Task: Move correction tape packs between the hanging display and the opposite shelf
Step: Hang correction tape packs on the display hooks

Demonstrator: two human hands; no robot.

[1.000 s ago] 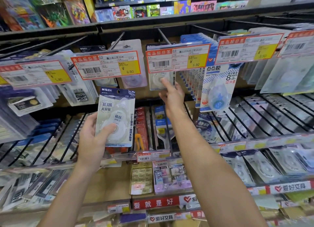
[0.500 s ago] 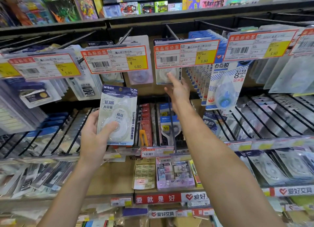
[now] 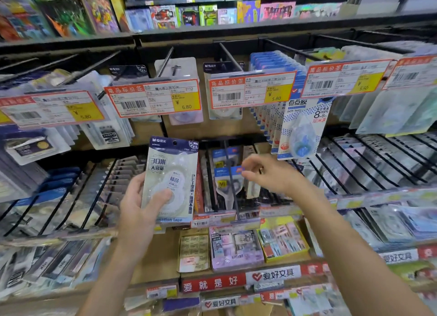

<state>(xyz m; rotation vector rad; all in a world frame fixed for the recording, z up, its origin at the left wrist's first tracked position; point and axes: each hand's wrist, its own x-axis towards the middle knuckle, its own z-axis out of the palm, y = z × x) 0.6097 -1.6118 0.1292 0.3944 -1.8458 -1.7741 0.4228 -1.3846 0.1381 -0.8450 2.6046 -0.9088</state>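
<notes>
The left hand (image 3: 139, 211) grips one correction tape pack (image 3: 171, 181) upright in front of the hanging display (image 3: 236, 136), with the thumb pressed on its clear front and the fingers behind it. The pack is a flat card with a dark blue top strip, a round hanging hole and a clear plastic blister over a white, rounded tape dispenser. On it one can read "M&G", "30米", "大容量" and, at the bottom edge, part of "correction tape". The right hand (image 3: 269, 176) is beside the pack, a little to the right and apart from it; its fingers are loosely curled and hold nothing, and it is somewhat blurred. Above, thin black metal hooks carry more blister packs, and glossy price tags with red borders and yellow fields hang at their ends: the price tag marked 6.80 (image 3: 153, 98) and the price tag marked 5.80 (image 3: 251, 89). To the right hangs a dot tape pack (image 3: 303, 126) with blue dots, printed "DOT TAPE" and "8mm". Lower, a red shelf strip (image 3: 212, 283) reads "爱就是好".
</notes>
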